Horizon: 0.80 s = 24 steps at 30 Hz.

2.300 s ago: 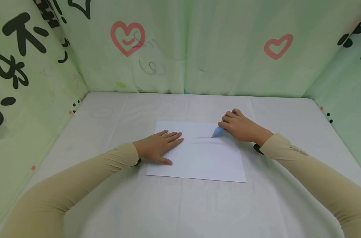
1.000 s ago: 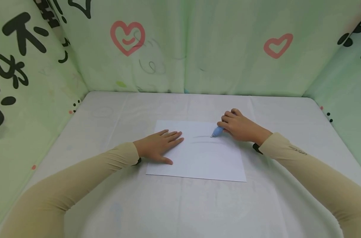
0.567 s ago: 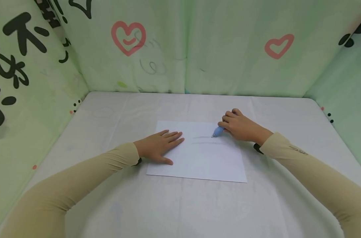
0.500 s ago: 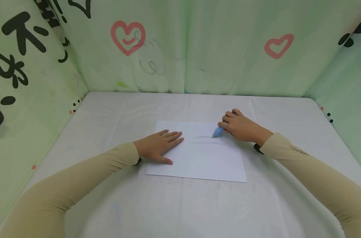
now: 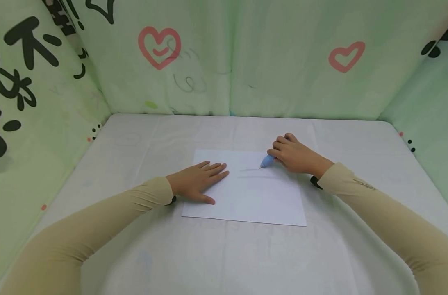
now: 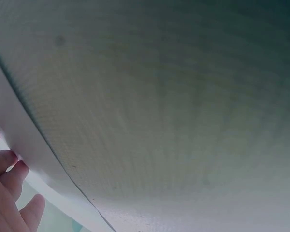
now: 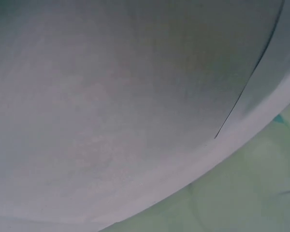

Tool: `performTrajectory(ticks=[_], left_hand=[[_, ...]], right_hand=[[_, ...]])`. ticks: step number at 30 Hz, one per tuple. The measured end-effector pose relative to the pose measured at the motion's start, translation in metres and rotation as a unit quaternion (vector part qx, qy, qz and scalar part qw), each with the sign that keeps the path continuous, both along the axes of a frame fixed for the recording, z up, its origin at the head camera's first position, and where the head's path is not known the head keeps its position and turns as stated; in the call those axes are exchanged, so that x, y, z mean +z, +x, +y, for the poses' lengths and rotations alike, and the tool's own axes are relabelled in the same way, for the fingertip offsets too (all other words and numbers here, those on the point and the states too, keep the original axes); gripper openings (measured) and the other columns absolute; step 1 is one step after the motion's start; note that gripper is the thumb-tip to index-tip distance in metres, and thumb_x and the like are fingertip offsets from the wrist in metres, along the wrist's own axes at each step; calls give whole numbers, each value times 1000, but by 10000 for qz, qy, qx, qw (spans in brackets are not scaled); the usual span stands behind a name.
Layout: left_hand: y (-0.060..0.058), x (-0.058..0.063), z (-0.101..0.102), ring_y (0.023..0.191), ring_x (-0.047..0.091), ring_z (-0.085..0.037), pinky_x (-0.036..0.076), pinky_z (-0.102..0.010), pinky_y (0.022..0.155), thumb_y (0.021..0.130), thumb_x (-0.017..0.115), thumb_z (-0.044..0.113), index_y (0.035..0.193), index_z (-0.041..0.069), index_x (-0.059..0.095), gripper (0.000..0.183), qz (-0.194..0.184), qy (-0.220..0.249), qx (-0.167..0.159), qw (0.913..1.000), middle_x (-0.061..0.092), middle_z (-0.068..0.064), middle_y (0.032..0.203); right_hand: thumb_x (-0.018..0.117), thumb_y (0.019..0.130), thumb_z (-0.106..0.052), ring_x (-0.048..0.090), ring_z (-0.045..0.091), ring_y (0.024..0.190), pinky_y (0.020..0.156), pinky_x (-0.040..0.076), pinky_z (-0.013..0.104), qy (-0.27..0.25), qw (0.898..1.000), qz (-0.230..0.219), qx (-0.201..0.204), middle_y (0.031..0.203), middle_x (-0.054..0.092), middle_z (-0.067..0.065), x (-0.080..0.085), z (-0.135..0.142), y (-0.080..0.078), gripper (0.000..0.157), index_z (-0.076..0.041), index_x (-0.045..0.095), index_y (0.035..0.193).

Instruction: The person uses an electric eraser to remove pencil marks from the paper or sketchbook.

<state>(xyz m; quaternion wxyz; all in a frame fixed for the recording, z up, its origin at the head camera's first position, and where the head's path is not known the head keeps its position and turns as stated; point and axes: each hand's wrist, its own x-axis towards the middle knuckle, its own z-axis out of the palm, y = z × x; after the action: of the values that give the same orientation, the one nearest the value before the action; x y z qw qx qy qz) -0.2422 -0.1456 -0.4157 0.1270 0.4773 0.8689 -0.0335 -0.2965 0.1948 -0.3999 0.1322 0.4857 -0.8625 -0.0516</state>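
A white sheet of paper point(image 5: 246, 200) lies on the table, with faint grey lines across its upper right part. My left hand point(image 5: 196, 182) rests flat on the sheet's left side, fingers spread; the left wrist view catches its fingers point(image 6: 12, 179) at the lower left. Over the upper right of the sheet, my right hand point(image 5: 293, 155) grips a light-blue pen point(image 5: 267, 161) with a bulging body that narrows to a thin tip. That tip points down and left, right at the upper line. The rest of the pen is hidden in the fingers.
A white cloth point(image 5: 224, 258) covers the table under the paper. Green fabric point(image 5: 275, 61) printed with red hearts hangs along the back edge, and more green fabric point(image 5: 61, 123) closes off both sides. The right wrist view shows mostly table and the paper's edge.
My right hand has shifted slightly left and away from me with the pen, and its tip has moved a little along with it. The left hand and the paper have stayed put.
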Motion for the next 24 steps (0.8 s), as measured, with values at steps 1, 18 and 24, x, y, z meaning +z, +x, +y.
performTrajectory(ticks=[1, 18, 24], left_hand=[[0, 0, 0, 147, 13, -26, 12, -45, 119, 88, 44, 65, 152, 12, 9, 90, 3, 11, 3, 10000, 10, -10, 159], [1, 3, 1, 147, 14, -27, 12, -45, 120, 88, 45, 64, 152, 11, 10, 90, -5, 25, -8, 10000, 11, -10, 159], [1, 2, 0, 147, 13, -26, 12, -46, 119, 88, 44, 65, 152, 12, 10, 90, 11, -33, 14, 10000, 11, -10, 159]], right_hand=[[68, 84, -10, 48, 27, 90, 87, 37, 47, 15, 10000, 23, 10, 92, 61, 11, 1, 1, 1, 18, -7, 62, 101], [69, 82, -9, 47, 26, 87, 85, 37, 46, -49, 9998, 101, 140, 88, 59, 10, 3, 1, 1, 18, -7, 61, 98], [69, 83, -11, 48, 26, 90, 86, 37, 46, 154, 9999, 35, 50, 91, 60, 10, 4, 4, 5, 19, -7, 61, 100]])
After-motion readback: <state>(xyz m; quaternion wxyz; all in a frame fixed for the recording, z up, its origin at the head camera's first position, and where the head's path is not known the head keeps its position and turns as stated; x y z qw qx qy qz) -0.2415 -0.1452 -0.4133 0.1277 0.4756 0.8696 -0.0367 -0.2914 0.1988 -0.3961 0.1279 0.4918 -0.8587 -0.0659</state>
